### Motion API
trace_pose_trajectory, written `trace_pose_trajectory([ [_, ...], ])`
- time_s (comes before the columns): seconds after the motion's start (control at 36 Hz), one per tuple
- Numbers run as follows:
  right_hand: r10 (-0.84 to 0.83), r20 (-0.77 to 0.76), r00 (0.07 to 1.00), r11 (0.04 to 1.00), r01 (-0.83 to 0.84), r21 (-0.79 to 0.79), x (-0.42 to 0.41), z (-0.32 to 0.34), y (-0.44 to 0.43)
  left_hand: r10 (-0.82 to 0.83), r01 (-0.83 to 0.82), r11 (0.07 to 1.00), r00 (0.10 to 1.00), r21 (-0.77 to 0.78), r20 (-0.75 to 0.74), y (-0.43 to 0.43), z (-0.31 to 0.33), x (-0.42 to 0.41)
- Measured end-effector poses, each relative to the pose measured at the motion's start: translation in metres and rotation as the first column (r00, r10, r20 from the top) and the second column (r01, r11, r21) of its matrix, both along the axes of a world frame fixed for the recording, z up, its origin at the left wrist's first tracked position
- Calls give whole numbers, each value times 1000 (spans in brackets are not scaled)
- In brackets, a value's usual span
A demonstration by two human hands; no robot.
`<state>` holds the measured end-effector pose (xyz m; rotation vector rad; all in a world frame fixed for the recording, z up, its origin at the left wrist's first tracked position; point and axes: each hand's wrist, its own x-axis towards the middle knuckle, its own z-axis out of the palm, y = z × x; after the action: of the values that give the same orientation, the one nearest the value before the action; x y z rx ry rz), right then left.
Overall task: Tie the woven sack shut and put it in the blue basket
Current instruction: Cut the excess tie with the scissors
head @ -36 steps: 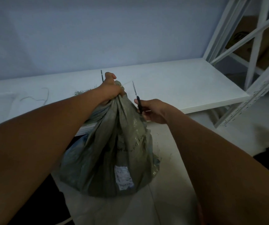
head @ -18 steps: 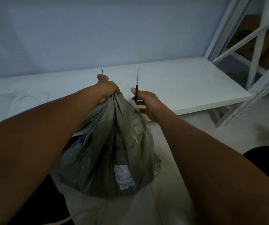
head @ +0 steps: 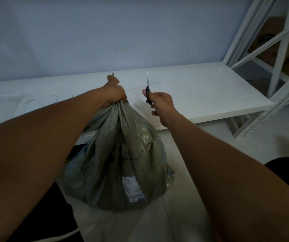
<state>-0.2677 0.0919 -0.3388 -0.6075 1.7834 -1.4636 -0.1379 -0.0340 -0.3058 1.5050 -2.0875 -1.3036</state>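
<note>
Raised, right grip [head: 163,103] holds scissors [head: 147,95]; left grip [head: 114,92] clenches the bunched neck of the grey-green woven sack [head: 122,163].

Grey-green woven sack [head: 122,159] stands upright, neck bunched.

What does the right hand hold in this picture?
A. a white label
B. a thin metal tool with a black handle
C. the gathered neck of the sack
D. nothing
B: the right hand grips the thin tool by its black handle, tip up; the left hand holds the neck of the sack.
</note>
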Motion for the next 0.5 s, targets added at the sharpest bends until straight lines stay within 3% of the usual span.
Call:
trace_pose_trajectory([
  [0.39, 272, -77, 959, 948, -253, 193, 10, -16, 5, 172, -172, 984, 985, 54, -7, -13, -5, -5],
  [0.44, 298, -92, 950, 942, -277, 192, 11, -17, 6, 232, -234, 971, 971, 51, 55, -14, -6, -4],
  [0.5, 324, -91, 942, 935, -303, 187, 11, -16, 7, 208, -185, 977, 939, -105, 275, -14, -5, 3],
])
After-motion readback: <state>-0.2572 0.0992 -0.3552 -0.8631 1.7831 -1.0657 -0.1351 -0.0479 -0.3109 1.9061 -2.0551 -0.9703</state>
